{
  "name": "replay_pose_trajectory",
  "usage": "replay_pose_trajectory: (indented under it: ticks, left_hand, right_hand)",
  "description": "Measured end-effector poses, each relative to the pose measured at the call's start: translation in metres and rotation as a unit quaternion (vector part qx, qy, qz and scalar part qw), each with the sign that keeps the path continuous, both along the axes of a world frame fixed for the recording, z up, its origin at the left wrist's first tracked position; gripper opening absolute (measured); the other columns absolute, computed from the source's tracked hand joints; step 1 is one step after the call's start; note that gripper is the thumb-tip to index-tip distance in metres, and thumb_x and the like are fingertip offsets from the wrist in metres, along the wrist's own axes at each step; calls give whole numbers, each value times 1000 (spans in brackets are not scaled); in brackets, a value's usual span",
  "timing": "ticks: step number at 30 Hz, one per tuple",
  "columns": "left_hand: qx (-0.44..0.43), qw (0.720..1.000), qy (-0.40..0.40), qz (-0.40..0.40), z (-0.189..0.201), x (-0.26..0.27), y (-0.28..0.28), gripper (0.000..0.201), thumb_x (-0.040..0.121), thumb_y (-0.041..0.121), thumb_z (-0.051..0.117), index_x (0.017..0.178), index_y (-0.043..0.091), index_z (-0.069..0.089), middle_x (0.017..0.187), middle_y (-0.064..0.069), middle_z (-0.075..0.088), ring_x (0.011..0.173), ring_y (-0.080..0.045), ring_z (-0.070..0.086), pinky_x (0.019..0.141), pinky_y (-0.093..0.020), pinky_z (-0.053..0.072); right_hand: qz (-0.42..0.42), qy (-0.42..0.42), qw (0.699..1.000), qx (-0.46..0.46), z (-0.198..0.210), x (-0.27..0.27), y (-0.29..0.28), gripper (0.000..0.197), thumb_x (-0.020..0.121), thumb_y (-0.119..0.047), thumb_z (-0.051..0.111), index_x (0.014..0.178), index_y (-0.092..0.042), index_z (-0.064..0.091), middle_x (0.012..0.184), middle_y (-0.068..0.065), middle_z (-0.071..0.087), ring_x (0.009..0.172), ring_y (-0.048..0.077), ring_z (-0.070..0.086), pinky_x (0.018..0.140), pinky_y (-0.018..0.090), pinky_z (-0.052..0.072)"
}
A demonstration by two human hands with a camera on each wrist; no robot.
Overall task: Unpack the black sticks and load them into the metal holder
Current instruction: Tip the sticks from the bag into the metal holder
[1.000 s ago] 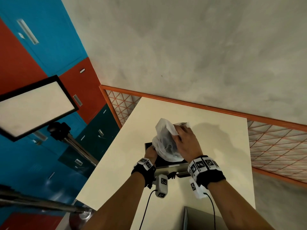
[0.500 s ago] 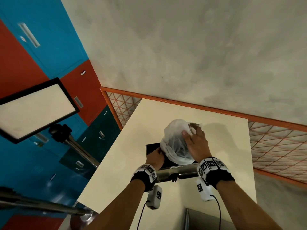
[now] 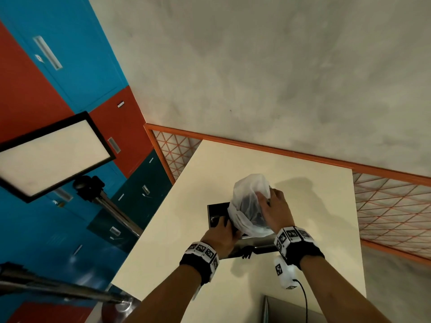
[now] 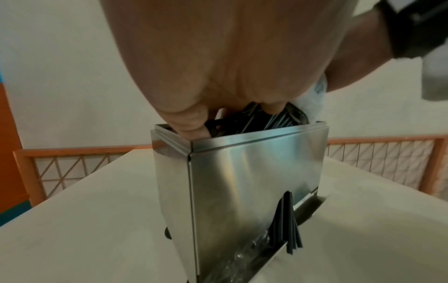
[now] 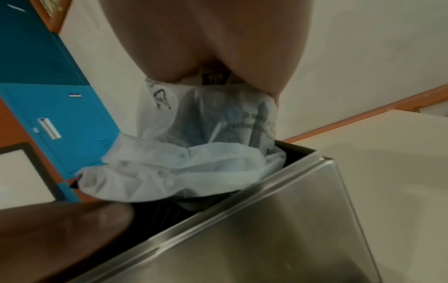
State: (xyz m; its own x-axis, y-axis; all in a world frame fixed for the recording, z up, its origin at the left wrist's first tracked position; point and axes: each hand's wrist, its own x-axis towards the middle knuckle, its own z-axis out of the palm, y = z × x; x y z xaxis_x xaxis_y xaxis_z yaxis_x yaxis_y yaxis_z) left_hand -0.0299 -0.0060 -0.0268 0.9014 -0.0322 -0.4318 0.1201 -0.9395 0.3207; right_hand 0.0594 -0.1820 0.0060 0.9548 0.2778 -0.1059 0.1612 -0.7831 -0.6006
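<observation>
While the metal holder (image 4: 254,172) stood on the table (image 3: 163,229), its top was gripped by the L hand (image 3: 221,234); the white bag (image 3: 249,206) (black sticks (image 4: 261,120) inside) was gripped w/ the R hand (image 3: 275,210) over its opening.

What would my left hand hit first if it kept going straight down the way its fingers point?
Probably the black sticks inside the metal holder; the left hand's fingertips already dip past its rim.
</observation>
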Motion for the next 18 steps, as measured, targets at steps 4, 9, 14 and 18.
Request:
replay_pose_trajectory:
  ticks: [4, 9, 14, 18]
  left_hand:
    - [53, 996, -24, -66, -7, 6, 1, 63, 103, 17, 44, 161, 23, 20, 160, -22, 25, 135, -46, 43, 91, -50, 53]
    - [44, 997, -43, -37, -17, 11, 8, 81, 89, 64, 19, 161, 26, 16, 158, -12, 30, 135, -37, 45, 96, -45, 53]
    - [-27, 992, -125, -9, -10, 10, 12, 77, 86, 49, 43, 153, 11, 36, 141, -15, 44, 122, -39, 39, 107, -50, 41]
    - [-111, 984, -135, 27, -20, 9, 18, 101, 80, 53, 69, 160, 17, 20, 159, -8, 23, 140, -33, 29, 118, -46, 32]
  right_hand:
    - [-31, -56, 994, 89, 19, -9, 18, 51, 99, -47, 35, 126, -10, 57, 127, 12, 56, 116, 29, 54, 97, 36, 45]
    - [-15, -2, 989, 147, 42, -11, 21, 30, 105, -33, 36, 111, -15, 59, 115, 9, 62, 100, 26, 60, 88, 35, 46]
    - [-20, -13, 994, 106, 31, 0, -1, 47, 100, -37, 49, 140, -13, 46, 137, 6, 49, 125, 28, 44, 106, 37, 34]
    - [-75, 118, 977, 161, 10, 5, -4, 59, 91, -62, 47, 121, -12, 60, 124, 11, 56, 103, 26, 58, 89, 34, 43]
